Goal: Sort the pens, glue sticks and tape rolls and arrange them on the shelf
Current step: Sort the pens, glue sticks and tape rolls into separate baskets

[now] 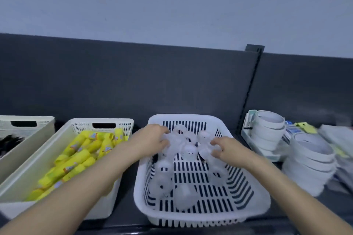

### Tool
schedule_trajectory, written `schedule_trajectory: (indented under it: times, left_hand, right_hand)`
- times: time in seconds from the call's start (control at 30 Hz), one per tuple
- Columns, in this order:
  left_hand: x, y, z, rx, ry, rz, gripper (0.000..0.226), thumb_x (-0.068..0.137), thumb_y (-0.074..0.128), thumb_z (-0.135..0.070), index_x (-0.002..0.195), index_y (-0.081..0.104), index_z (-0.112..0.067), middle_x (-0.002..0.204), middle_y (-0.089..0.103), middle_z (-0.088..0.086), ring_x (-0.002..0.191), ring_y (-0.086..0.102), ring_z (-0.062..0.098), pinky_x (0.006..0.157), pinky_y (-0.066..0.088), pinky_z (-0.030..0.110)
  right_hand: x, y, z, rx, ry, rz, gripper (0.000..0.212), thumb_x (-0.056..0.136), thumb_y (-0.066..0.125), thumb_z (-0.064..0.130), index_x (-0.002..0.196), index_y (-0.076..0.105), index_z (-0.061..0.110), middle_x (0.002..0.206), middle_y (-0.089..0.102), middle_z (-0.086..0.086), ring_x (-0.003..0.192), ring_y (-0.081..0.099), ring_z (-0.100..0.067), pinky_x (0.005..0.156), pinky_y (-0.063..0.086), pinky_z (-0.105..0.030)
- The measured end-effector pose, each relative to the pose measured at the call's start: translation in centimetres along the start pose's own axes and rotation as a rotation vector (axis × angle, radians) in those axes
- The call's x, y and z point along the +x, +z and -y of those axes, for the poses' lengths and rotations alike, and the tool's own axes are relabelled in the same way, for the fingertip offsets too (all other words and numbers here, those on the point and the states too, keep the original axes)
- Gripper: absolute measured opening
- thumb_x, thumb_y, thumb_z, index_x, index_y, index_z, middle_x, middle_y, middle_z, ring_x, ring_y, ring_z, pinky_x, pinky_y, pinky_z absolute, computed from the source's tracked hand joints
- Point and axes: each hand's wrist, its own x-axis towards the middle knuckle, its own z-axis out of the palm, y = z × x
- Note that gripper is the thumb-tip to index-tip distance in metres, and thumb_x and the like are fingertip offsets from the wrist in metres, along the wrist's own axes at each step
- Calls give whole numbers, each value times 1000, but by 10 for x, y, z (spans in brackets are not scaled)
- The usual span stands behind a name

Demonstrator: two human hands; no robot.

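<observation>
Inside the white slotted basket (200, 222), toward its far wall, both hands are on a loose cluster of clear tape rolls (188, 151). More rolls lie at the basket's near-left corner.

Grip: the left hand (152, 139) has its fingers curled over the rolls on the cluster's left. The right hand (227, 150) has its fingers bent round a roll on the cluster's right. The view is blurred, and I cannot tell whether either thumb closes underneath.

Handling, in my judgement: the rolls are light, rigid rings with slick film faces. They are likely to slide against one another and roll if set on edge. I would take each across its outer rim or hook a finger through the core, and I would not squeeze a whole handful.

Surroundings: just left of the basket stands a cream bin (84, 126) of yellow glue sticks (76, 158). Further left, a second bin holds dark items (9, 143), probably pens. Right of the basket are stacked white tape rolls (267, 131).
</observation>
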Motion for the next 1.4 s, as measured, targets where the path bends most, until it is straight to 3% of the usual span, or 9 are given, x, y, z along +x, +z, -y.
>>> schedule_trajectory:
  times: [0.23, 0.47, 0.63, 0.8, 0.93, 1.03, 1.13, 1.27, 1.4]
  left_hand:
    - [31, 27, -25, 93, -31, 327, 80, 81, 66, -35, 145, 19, -30, 141, 32, 2, 127, 41, 25, 102, 40, 38]
    - [36, 23, -22, -37, 3, 277, 49, 81, 63, -16, 122, 38, -25, 95, 53, -3, 86, 51, 20, 74, 44, 34]
    - [4, 1, -18, -308, 203, 608, 52, 84, 65, -25, 133, 45, -27, 132, 48, -13, 115, 44, 3, 96, 36, 18]
    - [33, -3, 6, 33, 16, 105, 26, 89, 42, -12, 101, 64, -18, 112, 65, 2, 99, 58, 20, 87, 47, 31]
    - [43, 14, 6, 454, 6, 227, 21, 84, 43, -6, 64, 42, -13, 95, 65, 10, 92, 54, 24, 113, 24, 37]
    - [51, 25, 5, 521, -28, 296, 16, 88, 44, -19, 86, 58, -12, 96, 63, 7, 107, 51, 23, 119, 5, 41]
    - [56, 33, -3, 570, -39, 381, 29, 93, 43, -38, 88, 57, -13, 79, 56, 0, 112, 50, 23, 116, 2, 41]
    - [59, 39, -6, 510, -19, 345, 19, 88, 49, -17, 103, 59, -11, 96, 61, 4, 109, 53, 24, 111, 19, 38]
    - [52, 38, -12, 423, -37, 289, 31, 87, 45, -7, 117, 50, -11, 114, 59, 9, 105, 57, 27, 77, 35, 30]
  right_hand:
    - [28, 18, 2, -224, -40, 46, 53, 90, 50, 27, 138, 33, 17, 137, 38, -9, 122, 39, -28, 97, 39, -35]
    - [32, 18, 7, -178, -47, 133, 51, 79, 61, 28, 126, 43, 23, 100, 51, 1, 90, 49, -18, 71, 43, -29]
    - [-8, -11, 5, -50, -118, 412, 43, 82, 61, 46, 119, 57, 25, 81, 50, 20, 73, 44, 3, 65, 37, -16]
    - [35, -3, 10, -73, 28, 118, 24, 87, 52, 16, 98, 61, -4, 100, 64, -18, 90, 62, -29, 78, 53, -36]
    - [64, 17, 26, -160, 168, 119, 31, 91, 42, 5, 63, 30, 12, 65, 34, -1, 59, 39, -14, 57, 36, -21]
    - [77, 28, 23, -92, 173, 60, 37, 93, 42, 7, 59, 27, 15, 64, 31, 0, 70, 41, -21, 72, 37, -28]
    - [77, 32, 20, -105, 169, 44, 37, 91, 44, 7, 59, 27, 16, 62, 32, 0, 58, 39, -18, 62, 39, -28]
    - [73, 27, 23, -114, 197, 141, 27, 85, 47, 7, 64, 32, 13, 63, 37, 0, 52, 35, -11, 46, 30, -20]
    - [52, 8, 18, -47, 129, 57, 22, 82, 50, 9, 68, 33, 12, 62, 35, 1, 53, 33, -12, 44, 26, -21]
